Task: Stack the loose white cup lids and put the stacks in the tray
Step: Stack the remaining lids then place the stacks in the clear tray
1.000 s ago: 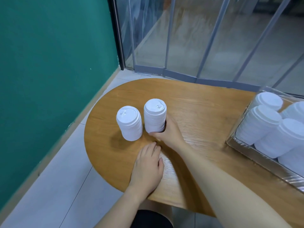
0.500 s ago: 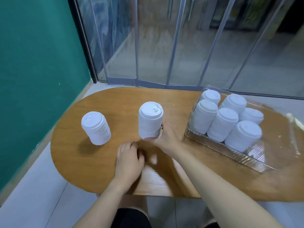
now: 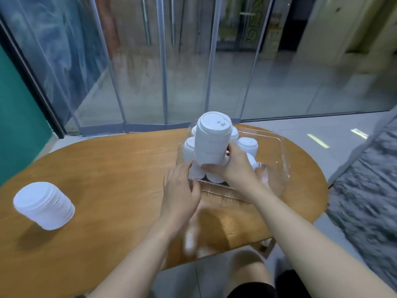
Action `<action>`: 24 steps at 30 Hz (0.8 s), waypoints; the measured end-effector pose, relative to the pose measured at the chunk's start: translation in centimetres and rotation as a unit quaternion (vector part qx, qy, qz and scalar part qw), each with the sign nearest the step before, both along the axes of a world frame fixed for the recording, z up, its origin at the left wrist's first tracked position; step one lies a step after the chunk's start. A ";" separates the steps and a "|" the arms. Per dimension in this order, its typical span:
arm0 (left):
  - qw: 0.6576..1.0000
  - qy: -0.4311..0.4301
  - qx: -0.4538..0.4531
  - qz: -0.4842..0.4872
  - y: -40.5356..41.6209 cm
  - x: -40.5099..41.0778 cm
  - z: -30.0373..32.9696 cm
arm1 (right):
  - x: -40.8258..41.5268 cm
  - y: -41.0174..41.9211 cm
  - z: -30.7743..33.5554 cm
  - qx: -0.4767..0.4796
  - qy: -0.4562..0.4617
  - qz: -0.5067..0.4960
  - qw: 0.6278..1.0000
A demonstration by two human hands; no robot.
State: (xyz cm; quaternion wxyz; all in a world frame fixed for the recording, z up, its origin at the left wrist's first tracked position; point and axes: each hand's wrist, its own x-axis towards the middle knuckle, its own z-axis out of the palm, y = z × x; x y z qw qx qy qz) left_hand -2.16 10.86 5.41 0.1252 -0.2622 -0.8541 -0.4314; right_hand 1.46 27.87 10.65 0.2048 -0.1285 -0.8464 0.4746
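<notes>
My right hand (image 3: 235,166) grips a tall stack of white cup lids (image 3: 212,140) near its base and holds it in the air above the clear plastic tray (image 3: 277,166). Several more white lid stacks (image 3: 249,145) stand inside the tray, partly hidden behind the lifted stack. My left hand (image 3: 180,190) hovers just left of the tray's near corner, fingers relaxed, fingertips close to the lifted stack's bottom and holding nothing. Another lid stack (image 3: 44,204) stands alone on the wooden table at the far left.
The oval wooden table (image 3: 111,168) carries everything. Glass panels with metal frames (image 3: 165,82) run behind it and a green wall (image 3: 19,117) stands at the left. A grey textured surface (image 3: 365,179) sits beside the table's right end.
My right hand has lifted the lid stack off the table and carried it rightward over the tray. My left hand followed toward the tray. The view swung right.
</notes>
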 end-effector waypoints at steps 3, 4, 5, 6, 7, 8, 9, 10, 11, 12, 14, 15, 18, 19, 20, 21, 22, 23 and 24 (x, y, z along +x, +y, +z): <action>0.999 -0.009 0.018 -0.043 3.3 0.6 1.2 | 1.5 3.8 1.1 0.016 -0.001 -0.035 0.999; 0.998 -0.016 0.015 -0.059 4.2 0.8 1.4 | 1.9 4.9 1.4 0.020 0.000 -0.049 0.999; 0.997 -0.025 0.010 -0.074 5.1 0.9 1.6 | 2.2 6.0 1.4 0.029 0.000 -0.064 0.998; 0.996 -0.030 0.005 -0.087 6.0 1.1 1.8 | 2.5 6.9 1.4 0.036 -0.003 -0.079 0.996; 0.995 -0.035 0.004 -0.096 6.8 1.2 1.9 | 2.7 7.7 1.4 0.040 -0.009 -0.090 0.995; 0.994 -0.038 0.004 -0.106 7.5 1.3 1.9 | 2.8 8.4 1.2 0.041 -0.014 -0.099 0.994; 0.992 -0.041 0.007 -0.117 8.2 1.4 2.0 | 2.7 9.0 0.9 0.041 -0.020 -0.109 0.993; 0.991 -0.043 0.011 -0.129 8.8 1.4 2.0 | 2.6 9.5 0.6 0.041 -0.025 -0.117 0.992; 0.989 -0.044 0.015 -0.141 9.3 1.5 2.0 | 2.4 9.8 0.5 0.043 -0.030 -0.123 0.991; 0.987 -0.047 0.019 -0.151 9.7 1.4 1.9 | 2.3 10.1 0.3 0.046 -0.032 -0.126 0.990; 0.985 -0.056 0.021 -0.165 10.5 1.0 1.7 | 2.0 10.4 -0.1 0.046 -0.041 -0.130 0.990; 0.983 -0.063 0.019 -0.171 10.8 0.8 1.4 | 1.9 10.5 -0.2 0.046 -0.044 -0.132 0.989; 0.980 -0.086 0.011 -0.179 11.6 0.2 0.7 | 1.7 10.8 -0.8 0.041 -0.044 -0.131 0.990; 0.979 -0.094 0.012 -0.180 11.7 0.1 0.6 | 1.6 10.8 -1.2 0.033 -0.043 -0.131 0.990; 0.978 -0.100 0.015 -0.183 11.8 0.1 0.5 | 1.5 10.8 -1.5 0.028 -0.043 -0.131 0.990; 0.977 -0.104 0.021 -0.186 11.8 0.2 0.4 | 1.5 10.8 -1.7 0.025 -0.044 -0.132 0.990; 0.976 -0.106 0.026 -0.188 11.9 0.1 0.3 | 1.5 10.9 -2.0 0.024 -0.046 -0.130 0.990; 0.975 -0.111 0.032 -0.189 12.0 0.1 0.1 | 1.4 10.8 -2.2 0.022 -0.047 -0.128 0.990; 0.974 -0.122 0.038 -0.189 12.1 0.0 -0.2 | 1.4 10.8 -2.4 0.020 -0.049 -0.125 0.991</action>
